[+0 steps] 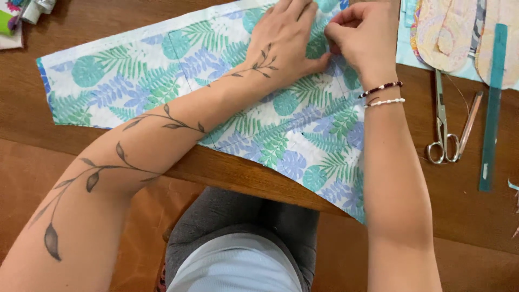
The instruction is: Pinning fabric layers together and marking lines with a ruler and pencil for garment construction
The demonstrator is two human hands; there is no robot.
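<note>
A white cotton fabric piece printed with green and blue leaves point(162, 70) lies flat across the wooden table point(81, 24), running from the upper left to the lower centre of the frame. Near the top centre, the left hand point(284, 40) presses flat and open on the cloth. Just beside it, touching, the right hand point(362, 35) pinches the fabric between fingertips. At the right lie silver metal scissors point(446, 127) and a teal plastic ruler point(493, 108).

Brown wood table point(259, 178), orange-brown floor point(32, 167), even light
</note>
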